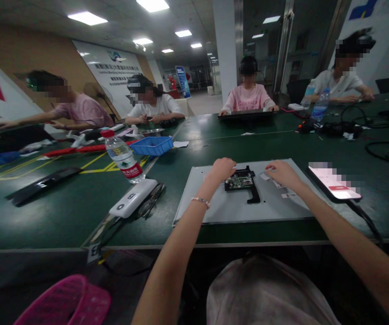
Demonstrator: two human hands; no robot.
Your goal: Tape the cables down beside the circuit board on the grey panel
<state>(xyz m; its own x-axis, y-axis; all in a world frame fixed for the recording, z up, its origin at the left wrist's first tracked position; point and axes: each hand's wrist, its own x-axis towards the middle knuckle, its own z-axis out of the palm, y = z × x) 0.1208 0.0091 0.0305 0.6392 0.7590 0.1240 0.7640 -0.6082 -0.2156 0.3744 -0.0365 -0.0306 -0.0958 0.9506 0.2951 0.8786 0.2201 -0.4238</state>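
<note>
A flat grey panel [211,210] lies on the table in front of me. On it sits a black bracket [256,195] with a green circuit board [240,180] in it. My left hand [223,169] is at the board's far left corner, fingers curled down; their tips are mostly hidden. To the right of the bracket, my right hand [282,172] hovers low over the panel, thumb and fingers bent together in a pinch. Close to its fingertips is a small white label [265,176], and whether they grip anything is too small to tell. A printed sticker [289,196] lies below this hand.
Right of the panel lies a lit phone [335,183] with a cable. Left are a white power bank [133,197], glasses [150,201], a water bottle [124,158] and a blue tray [152,145]. A pink basket [91,300] stands below the table edge. Several people sit around the table.
</note>
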